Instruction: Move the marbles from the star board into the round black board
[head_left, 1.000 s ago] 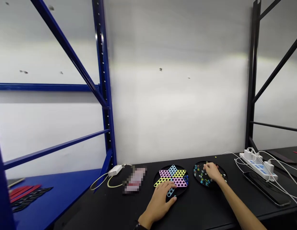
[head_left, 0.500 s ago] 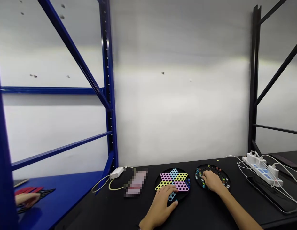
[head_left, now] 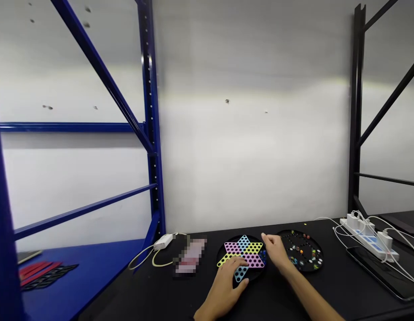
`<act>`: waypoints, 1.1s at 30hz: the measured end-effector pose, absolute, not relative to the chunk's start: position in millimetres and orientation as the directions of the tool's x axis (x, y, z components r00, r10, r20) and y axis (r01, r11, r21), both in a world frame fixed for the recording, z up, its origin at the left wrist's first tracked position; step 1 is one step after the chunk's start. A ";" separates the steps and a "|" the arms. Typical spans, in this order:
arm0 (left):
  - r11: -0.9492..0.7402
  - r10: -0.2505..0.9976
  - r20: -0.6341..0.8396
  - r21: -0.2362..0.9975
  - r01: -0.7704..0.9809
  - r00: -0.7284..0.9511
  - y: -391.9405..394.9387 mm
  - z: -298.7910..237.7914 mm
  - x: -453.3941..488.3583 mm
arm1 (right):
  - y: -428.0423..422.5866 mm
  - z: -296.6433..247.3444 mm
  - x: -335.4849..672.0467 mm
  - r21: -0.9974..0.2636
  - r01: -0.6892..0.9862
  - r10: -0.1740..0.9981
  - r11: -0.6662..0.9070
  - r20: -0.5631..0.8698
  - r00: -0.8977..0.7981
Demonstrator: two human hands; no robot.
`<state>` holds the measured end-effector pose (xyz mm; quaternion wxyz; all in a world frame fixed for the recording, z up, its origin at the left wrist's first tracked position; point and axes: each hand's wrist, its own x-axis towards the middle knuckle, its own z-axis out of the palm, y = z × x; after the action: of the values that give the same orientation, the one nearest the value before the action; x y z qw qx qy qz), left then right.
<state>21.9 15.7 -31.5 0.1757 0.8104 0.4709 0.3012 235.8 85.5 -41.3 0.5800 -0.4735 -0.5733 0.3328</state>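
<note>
A Chinese checkers board (head_left: pixel 253 260) with a pink, yellow and light-blue holed star lies in a round black tray. My left hand (head_left: pixel 224 285) rests over its lower left part, thumb apart and fingers stretched across the star. Blue marbles (head_left: pixel 263 255) show along the board's right side. My right hand (head_left: pixel 274 250) hovers between the board and a second round black tray (head_left: pixel 322 256), fingers pinched together; whatever they hold is hidden. Several coloured marbles (head_left: pixel 301 252) lie scattered in that second tray.
At right, a white power strip (head_left: pixel 370 240) with plugs and cables lies beside a black tablet (head_left: pixel 382 272). A white adapter (head_left: pixel 163 242) and a pixelated pink item (head_left: pixel 191 256) are on the left. A blue rack post (head_left: pixel 153 133) borders the table; red and black strips (head_left: pixel 43 274) lie beyond it.
My right hand has moved left, from over the marble tray to the board's right edge. My left hand stays put. Another person's hand at far left has gone from view.
</note>
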 end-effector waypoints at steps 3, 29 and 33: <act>-0.514 0.854 0.423 0.592 0.621 0.304 17.2 -31.7 22.0 | 72.2 -39.0 195.8 -0.678 0.547 0.846 0.491 0.520 -0.114; -0.567 0.819 0.520 0.672 0.476 0.241 19.4 -31.4 22.0 | 39.7 -57.4 186.2 -0.247 0.735 0.737 0.631 0.486 -0.470; -0.558 0.824 0.514 0.664 0.497 0.239 19.1 -30.4 22.4 | 32.2 -60.0 187.9 -0.256 0.727 0.730 0.637 0.504 -0.462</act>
<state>22.4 19.1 -30.4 0.1855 0.7650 0.4317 0.4405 187.9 32.2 -60.0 0.2961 -0.4260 -0.8549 0.0020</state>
